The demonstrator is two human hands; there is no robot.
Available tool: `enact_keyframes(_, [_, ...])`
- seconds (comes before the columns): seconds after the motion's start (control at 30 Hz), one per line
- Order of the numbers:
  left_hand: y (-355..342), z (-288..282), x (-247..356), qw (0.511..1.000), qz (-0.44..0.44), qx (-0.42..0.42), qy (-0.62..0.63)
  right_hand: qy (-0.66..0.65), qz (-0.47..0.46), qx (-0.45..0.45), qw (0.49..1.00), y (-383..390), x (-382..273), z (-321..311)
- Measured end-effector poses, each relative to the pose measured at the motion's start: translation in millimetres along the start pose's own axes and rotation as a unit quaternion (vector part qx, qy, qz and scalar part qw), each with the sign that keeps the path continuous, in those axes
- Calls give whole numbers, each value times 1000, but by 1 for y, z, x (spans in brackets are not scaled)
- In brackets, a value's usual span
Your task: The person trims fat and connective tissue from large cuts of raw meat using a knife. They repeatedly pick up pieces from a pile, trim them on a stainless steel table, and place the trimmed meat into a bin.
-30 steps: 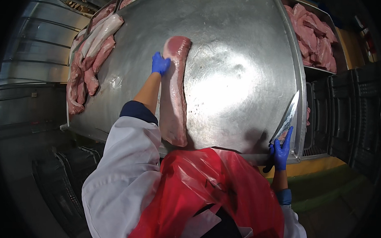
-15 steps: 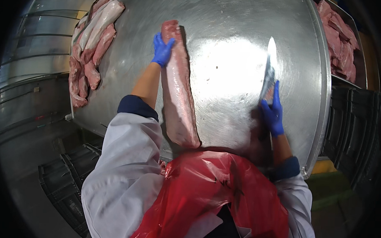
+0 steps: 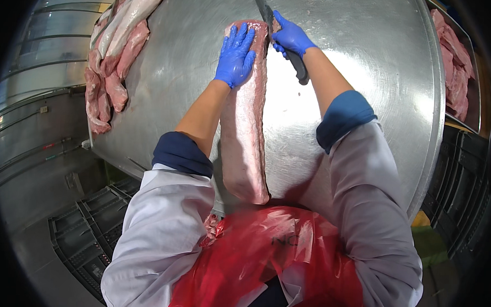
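Note:
A long pale-pink pork loin (image 3: 243, 137) lies lengthwise in front of me on the metal table. My left hand (image 3: 235, 57), in a blue glove, rests flat on its far part with the fingers stretched out. In my gloved right hand (image 3: 292, 37) is a knife (image 3: 298, 67) with a black handle, gripped beside the loin's far right edge. The knife's blade points away from me and leans left past the loin's far end. Whether the edge touches the meat I cannot tell.
Several long meat pieces (image 3: 119, 46) are piled at the table's left edge. A metal tray (image 3: 472, 69) with more cut meat stands beyond the right edge of the steel table (image 3: 378, 66). Black plastic crates (image 3: 454, 182) sit low on the right, and another dark crate (image 3: 86, 223) is at lower left.
My right hand has carried the knife from the table's right side up and left to the loin's far end. My left hand has shifted from the loin's left edge onto its top.

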State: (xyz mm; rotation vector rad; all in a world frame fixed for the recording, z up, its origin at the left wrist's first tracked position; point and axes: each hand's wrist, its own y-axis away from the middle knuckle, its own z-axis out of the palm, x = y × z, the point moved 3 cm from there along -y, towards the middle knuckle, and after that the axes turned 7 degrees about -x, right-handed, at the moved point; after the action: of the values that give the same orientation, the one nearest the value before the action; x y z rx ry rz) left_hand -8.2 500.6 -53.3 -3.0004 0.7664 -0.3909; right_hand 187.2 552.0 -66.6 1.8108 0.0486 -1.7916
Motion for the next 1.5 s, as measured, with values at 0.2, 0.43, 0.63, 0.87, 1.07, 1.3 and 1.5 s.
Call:
enact_keyframes(0.2, [6, 6, -15, 999, 10, 28, 41, 72, 55, -60, 994, 49, 11, 19])
enact_keyframes(0.43, [1, 2, -10, 998, 17, 16, 58, 121, 34, -46, 991, 5, -11, 22])
enact_keyframes(0.63, [2, 5, -9, 999, -13, 25, 41, 169, 62, -33, 983, 62, 14, 54])
enact_keyframes(0.87, [29, 0, 1, 997, -24, 40, 56, 131, 86, -28, 987, 138, 36, 89])
enact_keyframes(1.07, [124, -1, 52, 995, -57, -39, 70, 163, 98, -20, 982, 100, 19, 79])
enact_keyframes(1.3, [130, 10, 48, 992, -123, -3, 39, 273, -78, 37, 958, 191, 120, 142])
enact_keyframes(1.5, [176, 4, 81, 994, -91, -18, 51, 207, 5, 1, 978, 185, 102, 135])
